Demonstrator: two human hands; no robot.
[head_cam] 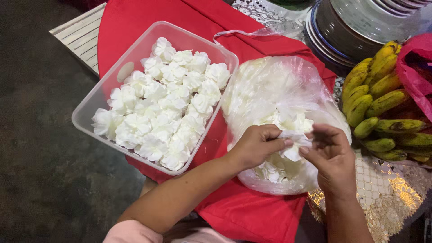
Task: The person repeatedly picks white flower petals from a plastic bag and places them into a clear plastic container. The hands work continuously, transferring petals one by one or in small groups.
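Both forearms came up from below; red cloth (252, 216) underneath, clear bag (279, 90) of white petals over it. Left hand (257, 146) and right hand (330, 155) pinched one white flower (294, 144) between fingertips, directly between them, above bag's mouth.

A dark, rough concrete floor (40, 148) is seen at left — dimly lit. A white slatted bench (81, 36) stands beside a table draped in red cloth (252, 216) — lace beneath.
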